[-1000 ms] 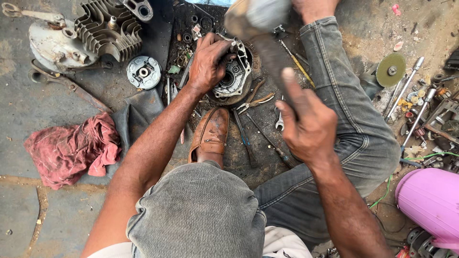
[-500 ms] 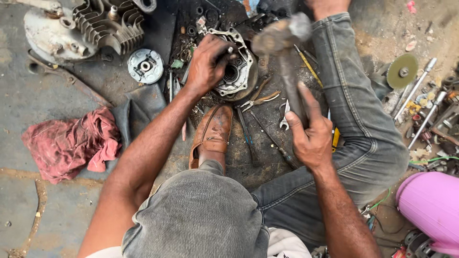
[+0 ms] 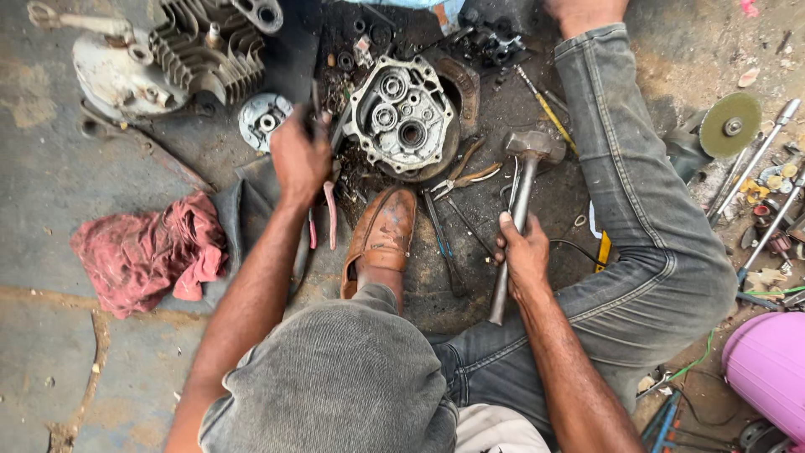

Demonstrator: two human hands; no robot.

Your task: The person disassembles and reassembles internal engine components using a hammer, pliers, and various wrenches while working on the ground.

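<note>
My right hand (image 3: 524,252) grips the metal handle of a hammer (image 3: 527,172). The hammer head rests on the oily ground just right of a round engine casing (image 3: 398,113). My left hand (image 3: 298,159) is a closed fist to the left of the casing, around a thin dark tool (image 3: 314,99) that sticks up from it. My brown shoe (image 3: 381,239) sits just below the casing, between my two arms. Pliers (image 3: 461,178) lie between the casing and the hammer.
A finned engine cylinder (image 3: 201,50) and a round metal part (image 3: 264,117) lie at the upper left. A red rag (image 3: 147,252) is on the floor at left. At right are a grinding disc (image 3: 729,124), several loose tools and a pink object (image 3: 767,369).
The hammer, raised over the casing before, has come down with its head on the ground. My left hand left the casing and moved to its left side.
</note>
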